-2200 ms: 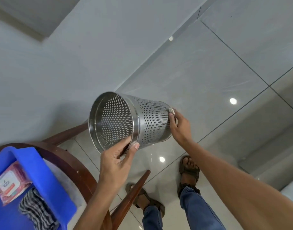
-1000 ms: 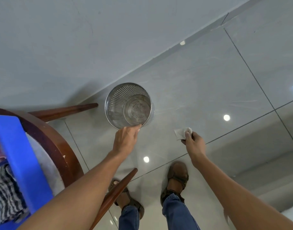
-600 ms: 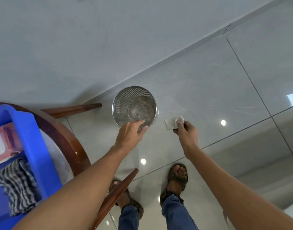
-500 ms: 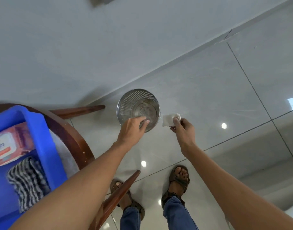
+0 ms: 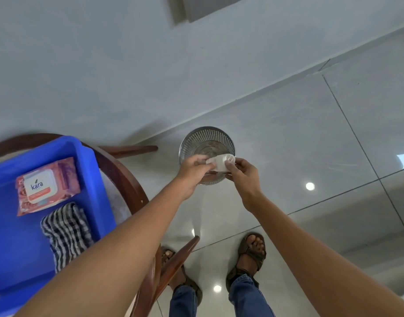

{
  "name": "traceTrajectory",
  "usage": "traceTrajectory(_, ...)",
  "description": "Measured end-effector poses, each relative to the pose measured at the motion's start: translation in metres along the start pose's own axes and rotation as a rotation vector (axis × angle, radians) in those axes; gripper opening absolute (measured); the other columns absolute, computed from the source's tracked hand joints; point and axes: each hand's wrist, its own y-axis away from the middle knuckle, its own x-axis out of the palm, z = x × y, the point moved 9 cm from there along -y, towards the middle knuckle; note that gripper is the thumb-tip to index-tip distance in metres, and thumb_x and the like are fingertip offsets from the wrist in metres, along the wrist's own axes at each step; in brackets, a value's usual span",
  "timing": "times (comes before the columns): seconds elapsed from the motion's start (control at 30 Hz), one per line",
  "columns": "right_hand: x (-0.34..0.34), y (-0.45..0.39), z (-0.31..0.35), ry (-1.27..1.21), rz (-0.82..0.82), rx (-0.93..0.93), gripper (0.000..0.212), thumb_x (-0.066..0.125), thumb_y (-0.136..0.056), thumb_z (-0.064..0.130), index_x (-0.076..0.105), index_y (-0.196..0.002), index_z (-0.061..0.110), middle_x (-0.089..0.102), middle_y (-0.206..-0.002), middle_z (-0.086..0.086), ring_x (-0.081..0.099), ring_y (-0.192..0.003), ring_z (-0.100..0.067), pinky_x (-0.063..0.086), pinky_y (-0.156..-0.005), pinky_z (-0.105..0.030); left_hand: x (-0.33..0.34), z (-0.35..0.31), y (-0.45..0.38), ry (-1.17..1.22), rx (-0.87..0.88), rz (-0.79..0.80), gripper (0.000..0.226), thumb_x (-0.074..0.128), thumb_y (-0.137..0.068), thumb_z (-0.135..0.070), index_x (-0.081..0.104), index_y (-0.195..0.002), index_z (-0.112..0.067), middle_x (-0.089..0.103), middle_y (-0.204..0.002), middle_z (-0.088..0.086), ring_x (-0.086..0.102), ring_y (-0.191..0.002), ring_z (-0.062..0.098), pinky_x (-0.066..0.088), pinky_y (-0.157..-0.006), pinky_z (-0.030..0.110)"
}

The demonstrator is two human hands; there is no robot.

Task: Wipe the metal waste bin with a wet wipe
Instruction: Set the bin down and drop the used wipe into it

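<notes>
head view: at frame centre, a white wet wipe (image 5: 220, 163) is pinched between left hand (image 5: 193, 169) and right hand (image 5: 241, 171) above the perforated metal waste bin (image 5: 206, 143), upright on the floor tiles (image 5: 310, 138). wiping looks unfinished, probably paused for refolding.

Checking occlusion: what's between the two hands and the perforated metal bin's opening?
Head view: only the white wet wipe, pinched by left hand and right hand, held over the perforated metal bin standing upright on the floor.

We count one metal bin (image 5: 206, 143), one white wipe (image 5: 220, 162), one blue tray (image 5: 91, 179), one wipes pack (image 5: 45, 186), one checked cloth (image 5: 66, 232), two hands and two sandals.
</notes>
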Motion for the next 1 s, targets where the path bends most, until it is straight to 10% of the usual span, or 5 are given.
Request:
traceTrajectory(0.13,-0.004,0.008,-0.006,0.064,-0.071,-0.018,0.017,0.077,-0.103,0.021,0.080,-0.112,0.007,0.083,-0.102,-0.012,0.082,-0.108,-0.035,0.068,-0.081,-0.023,-0.020,-0.011,0.005,-0.165,0.151,-0.185,0.045,0.085,-0.084,0.005,0.072,-0.126,-0.002,0.078,-0.110,0.012,0.073,-0.082,0.018,0.063,-0.071,0.022)
traceTrajectory(0.3,0.009,0.015,-0.002,0.072,-0.062,-0.017,0.023,0.077,-0.104,0.025,0.084,-0.114,0.006,0.086,-0.101,-0.011,0.085,-0.103,-0.030,0.068,-0.101,-0.047,-0.012,-0.038,0.025,-0.412,0.429,-0.237,0.030,0.088,-0.079,-0.001,0.078,-0.106,-0.007,0.073,-0.085,-0.005,0.067,-0.073,0.001,0.053,-0.064,0.005)
traceTrajectory(0.5,0.027,0.019,0.003,0.017,0.027,-0.006,0.044,0.071,-0.102,0.054,0.089,-0.099,0.014,0.087,-0.101,-0.014,0.084,-0.107,-0.032,0.065,-0.106,-0.049,0.011,-0.043,0.041,-0.685,0.597,-0.138,0.026,0.077,-0.094,-0.009,0.082,-0.119,-0.008,0.071,-0.106,0.001,0.062,-0.081,0.004,0.045,-0.070,-0.001)
traceTrajectory(0.73,0.016,0.014,-0.008,0.014,-0.041,0.043,0.029,0.074,-0.106,0.024,0.070,-0.128,0.005,0.084,-0.116,-0.016,0.082,-0.114,-0.037,0.063,-0.108,-0.055,-0.015,-0.036,0.048,-0.611,0.521,-0.171,0.023,0.072,-0.095,-0.005,0.084,-0.114,-0.009,0.085,-0.112,0.006,0.075,-0.094,0.012,0.053,-0.078,0.000)
traceTrajectory(1.0,0.031,0.003,0.019,0.346,-0.117,-0.067,0.052,0.080,-0.100,0.037,0.062,-0.139,0.009,0.079,-0.123,-0.006,0.077,-0.109,-0.025,0.063,-0.102,-0.044,-0.063,-0.045,0.057,-0.586,0.502,-0.306,0.018,0.068,-0.095,0.001,0.085,-0.096,-0.007,0.086,-0.100,0.007,0.072,-0.083,0.015,0.055,-0.079,0.017)
